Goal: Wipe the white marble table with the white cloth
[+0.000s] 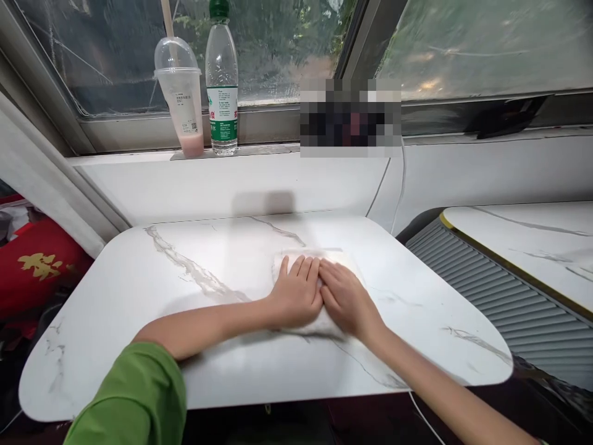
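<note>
L hand (297,298), R hand (346,300) pressing wht cloth (320,325).

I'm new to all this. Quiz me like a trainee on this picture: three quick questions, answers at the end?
1. What lies under the person's left hand and right hand?
2. True or false: in the picture, the plastic bottle stands to the right of the lidded cup.
3. What colour is the bottle's cap? A) red B) green C) white

Key: 1. a white cloth; 2. true; 3. B
</note>
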`<state>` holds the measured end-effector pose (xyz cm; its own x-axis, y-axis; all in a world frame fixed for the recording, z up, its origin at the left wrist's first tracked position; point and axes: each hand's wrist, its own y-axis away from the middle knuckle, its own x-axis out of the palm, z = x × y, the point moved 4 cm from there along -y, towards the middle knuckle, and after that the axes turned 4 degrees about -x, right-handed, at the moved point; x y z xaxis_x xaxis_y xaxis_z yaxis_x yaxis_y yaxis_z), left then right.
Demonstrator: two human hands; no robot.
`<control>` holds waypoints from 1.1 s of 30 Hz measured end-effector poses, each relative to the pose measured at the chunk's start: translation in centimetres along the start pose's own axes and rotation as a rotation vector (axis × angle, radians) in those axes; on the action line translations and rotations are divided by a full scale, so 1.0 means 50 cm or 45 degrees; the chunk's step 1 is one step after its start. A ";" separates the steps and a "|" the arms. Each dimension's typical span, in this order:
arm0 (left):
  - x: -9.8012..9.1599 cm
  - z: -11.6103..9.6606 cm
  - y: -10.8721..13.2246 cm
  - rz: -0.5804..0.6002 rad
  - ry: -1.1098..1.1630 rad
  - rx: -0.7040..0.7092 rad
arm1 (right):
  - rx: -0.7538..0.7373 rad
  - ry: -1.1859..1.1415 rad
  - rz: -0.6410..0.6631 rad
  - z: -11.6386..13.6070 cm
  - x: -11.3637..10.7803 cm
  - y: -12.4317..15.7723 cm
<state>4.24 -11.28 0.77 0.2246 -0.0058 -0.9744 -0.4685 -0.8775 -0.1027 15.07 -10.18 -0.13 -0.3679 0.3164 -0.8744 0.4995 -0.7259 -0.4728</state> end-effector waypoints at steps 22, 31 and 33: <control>-0.058 0.307 -0.076 -0.145 -0.007 -0.170 | 0.156 -0.243 0.051 0.079 0.129 -0.298; -0.069 0.271 0.066 -0.081 -0.015 -0.110 | 0.082 -0.283 0.044 0.175 0.112 -0.205; -0.084 0.269 0.136 -0.063 0.000 -0.088 | 0.042 -0.322 0.095 0.234 0.104 -0.177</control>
<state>-11.38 -10.75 1.47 0.2459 0.0385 -0.9685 -0.3970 -0.9076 -0.1369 -0.44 -9.23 0.77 -0.5172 0.1015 -0.8498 0.5083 -0.7625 -0.4004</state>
